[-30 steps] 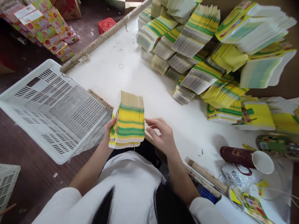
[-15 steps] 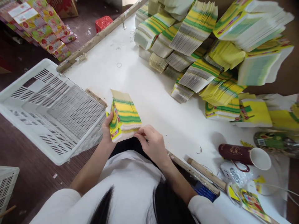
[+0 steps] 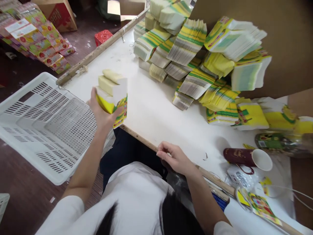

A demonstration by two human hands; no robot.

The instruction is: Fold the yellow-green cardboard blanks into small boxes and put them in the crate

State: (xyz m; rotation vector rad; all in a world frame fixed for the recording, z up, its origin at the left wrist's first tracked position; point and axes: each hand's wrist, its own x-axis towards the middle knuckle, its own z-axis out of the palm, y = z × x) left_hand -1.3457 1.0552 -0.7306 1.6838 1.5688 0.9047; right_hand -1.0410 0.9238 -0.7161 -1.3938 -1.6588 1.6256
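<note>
My left hand (image 3: 101, 109) grips a thick stack of flat yellow-and-green printed packets (image 3: 119, 109), fingers on one side and thumb on the other. The stack is upright above the table edge, its pale cream and white ends on top. My right hand (image 3: 174, 157) is apart from the stack, at the wooden front edge of the white table (image 3: 151, 114). Its fingers are curled with thumb and forefinger pinched together; whether anything small is between them I cannot make out. Many similar stacks form a pile (image 3: 188, 49) on the far side of the table.
A white plastic crate (image 3: 58, 176) stands at the table's left. On the right are a maroon mug (image 3: 238, 156) on its side, a jar (image 3: 274, 142) and a plastic-wrapped item (image 3: 242, 176). A wooden rail (image 3: 102, 45) edges the table; a red stool (image 3: 102, 36) and colourful boxes (image 3: 36, 42) lie beyond.
My left hand has moved the stack up and to the left and turned it. My right hand has let go of the stack's lower end and moved right, to the table edge.
</note>
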